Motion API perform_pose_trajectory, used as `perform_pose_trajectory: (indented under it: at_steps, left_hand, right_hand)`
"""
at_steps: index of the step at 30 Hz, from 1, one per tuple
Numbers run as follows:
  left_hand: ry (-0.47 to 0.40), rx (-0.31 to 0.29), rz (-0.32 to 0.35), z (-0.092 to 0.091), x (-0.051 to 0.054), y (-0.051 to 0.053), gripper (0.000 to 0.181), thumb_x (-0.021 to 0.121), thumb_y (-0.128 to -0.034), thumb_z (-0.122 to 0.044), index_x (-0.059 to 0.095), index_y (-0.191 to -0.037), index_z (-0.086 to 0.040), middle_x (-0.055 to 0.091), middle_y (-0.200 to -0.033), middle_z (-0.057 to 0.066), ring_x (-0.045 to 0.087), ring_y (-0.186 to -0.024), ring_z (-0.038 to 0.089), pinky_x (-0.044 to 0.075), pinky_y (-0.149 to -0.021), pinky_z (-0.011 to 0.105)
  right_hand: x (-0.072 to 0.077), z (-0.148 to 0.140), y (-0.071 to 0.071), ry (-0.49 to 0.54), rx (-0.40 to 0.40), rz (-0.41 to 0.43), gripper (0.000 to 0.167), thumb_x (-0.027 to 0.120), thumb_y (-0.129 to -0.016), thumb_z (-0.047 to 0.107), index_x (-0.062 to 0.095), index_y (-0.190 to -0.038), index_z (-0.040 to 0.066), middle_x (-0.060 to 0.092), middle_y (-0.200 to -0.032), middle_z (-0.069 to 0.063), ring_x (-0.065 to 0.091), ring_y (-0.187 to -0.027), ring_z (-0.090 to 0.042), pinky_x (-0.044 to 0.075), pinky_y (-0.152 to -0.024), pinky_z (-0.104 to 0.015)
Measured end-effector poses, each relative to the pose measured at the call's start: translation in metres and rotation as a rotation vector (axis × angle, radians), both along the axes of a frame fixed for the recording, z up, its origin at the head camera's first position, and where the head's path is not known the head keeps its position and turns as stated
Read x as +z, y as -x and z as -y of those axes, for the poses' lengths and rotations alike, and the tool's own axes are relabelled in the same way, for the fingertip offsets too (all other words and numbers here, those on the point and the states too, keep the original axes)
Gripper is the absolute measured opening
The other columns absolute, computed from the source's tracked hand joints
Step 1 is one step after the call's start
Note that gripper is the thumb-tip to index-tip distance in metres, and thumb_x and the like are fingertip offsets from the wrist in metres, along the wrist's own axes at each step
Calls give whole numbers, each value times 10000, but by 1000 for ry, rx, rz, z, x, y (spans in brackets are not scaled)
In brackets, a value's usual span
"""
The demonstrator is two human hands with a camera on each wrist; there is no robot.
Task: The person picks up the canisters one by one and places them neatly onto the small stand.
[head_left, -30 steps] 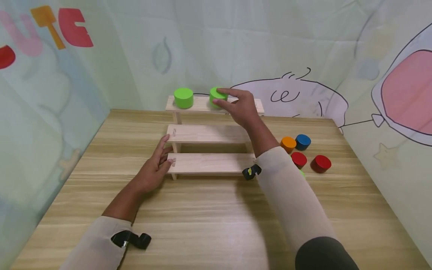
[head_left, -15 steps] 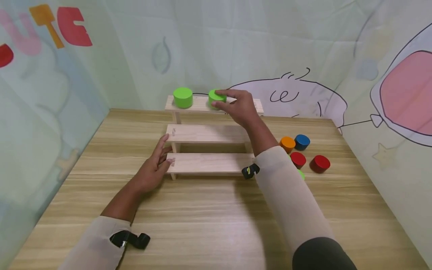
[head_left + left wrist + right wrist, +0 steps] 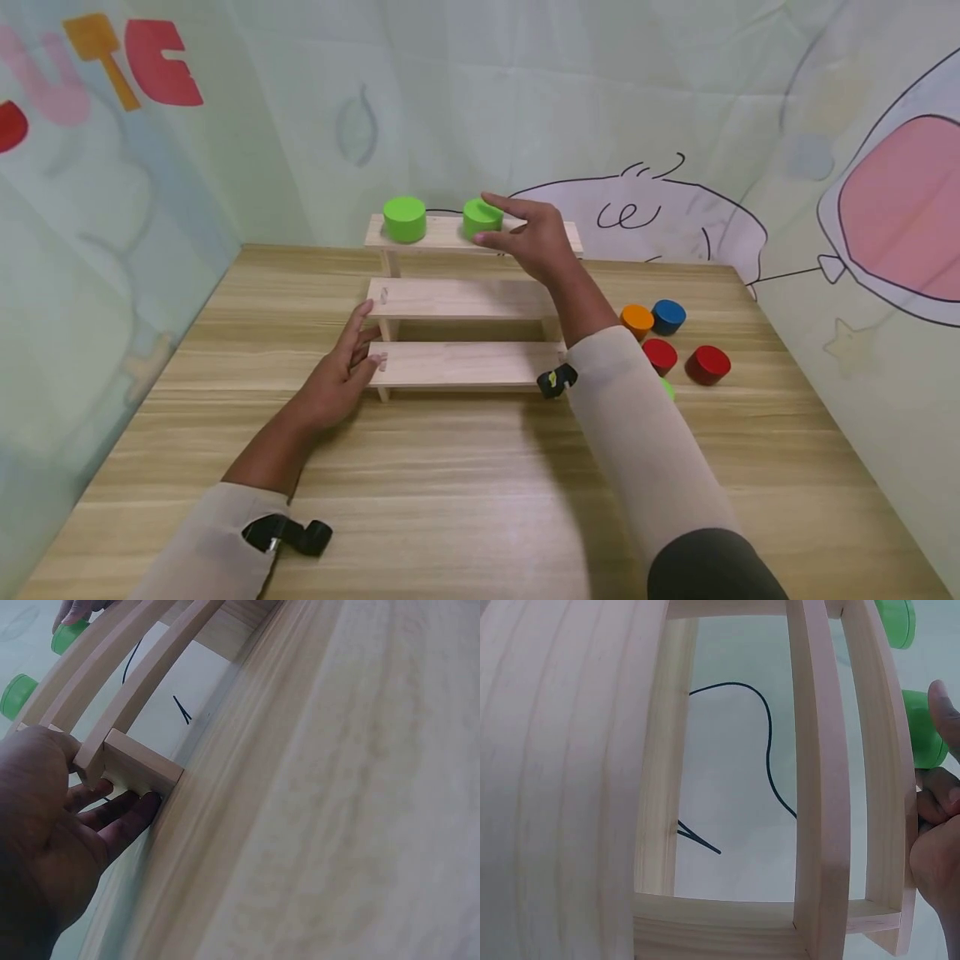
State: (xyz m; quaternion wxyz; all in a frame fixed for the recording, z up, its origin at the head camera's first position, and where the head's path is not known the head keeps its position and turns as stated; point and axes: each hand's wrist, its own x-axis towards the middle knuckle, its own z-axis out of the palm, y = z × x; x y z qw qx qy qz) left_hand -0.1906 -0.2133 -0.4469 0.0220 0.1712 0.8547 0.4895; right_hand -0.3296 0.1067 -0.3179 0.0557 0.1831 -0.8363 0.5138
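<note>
A three-tier wooden stand [image 3: 465, 300] stands on the table. My left hand [image 3: 335, 385] grips its left end, thumb on the lowest step and fingers against the side; the left wrist view shows those fingers [image 3: 127, 817] by the end panel. On the top step sit two green round blocks, one at the left [image 3: 405, 219] and another near the middle [image 3: 482, 218]. Beside the middle block is my right hand [image 3: 540, 242], its thumb and forefinger spread around the block's right side, with a gap at the forefinger. In the right wrist view the thumb overlaps this green block [image 3: 924, 731].
Right of the stand lie an orange block [image 3: 637, 321], a blue block [image 3: 669, 317] and two red blocks, one nearer the sleeve [image 3: 661, 357] and one farther right [image 3: 708, 365]. A green block [image 3: 667, 389] is partly hidden by the right sleeve. A printed cloth [image 3: 450, 100] hangs behind.
My right forefinger has lifted off the middle green block, and the thumb has eased away a little. That block sits slightly farther left on the top step. The left hand keeps its place.
</note>
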Motion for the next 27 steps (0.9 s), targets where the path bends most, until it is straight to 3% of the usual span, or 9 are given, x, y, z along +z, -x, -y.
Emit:
perform_pose_trajectory:
  at_steps: [9,14,20,23,27]
  left_hand:
    - [0,-6,13,-1,2,-1,793,419,-1183,-141,-72,-1763,-368,335,-1729,338,521,-1497,537,446,-1190,676]
    - [1,-3,15,-1,2,-1,795,420,-1182,-142,-70,-1761,-381,333,-1730,338,523,-1496,536,451,-1186,679]
    - [3,11,15,2,4,-4,804,429,-1178,-127,-63,-1762,-379,338,-1728,339,501,-1512,541,444,-1193,680]
    - [3,14,11,2,5,-4,806,432,-1177,-122,-63,-1764,-368,345,-1723,341,505,-1510,540,440,-1193,675]
    - [8,14,12,3,4,-4,805,426,-1178,-123,-69,-1763,-369,341,-1725,341,514,-1503,539,446,-1187,671]
  right_hand:
    - [1,-4,-1,-5,-31,42,708,924,-900,204,648,-1542,316,575,-1653,7,795,-1023,-310,625,-845,-354]
    - [3,-9,-2,19,-37,30,751,922,-902,183,614,-1572,324,541,-1680,37,803,-1113,-274,644,-981,-391]
    - [15,-20,-7,54,-76,53,738,900,-928,177,595,-1589,299,522,-1696,48,792,-1042,-338,608,-1084,-397]
    - [24,-29,-11,67,-129,77,712,888,-941,190,601,-1585,292,538,-1681,68,735,-1278,-256,539,-1188,-376]
    - [34,-43,-19,106,-184,89,670,875,-952,190,623,-1568,262,585,-1641,48,467,-1593,-138,479,-1255,-388]
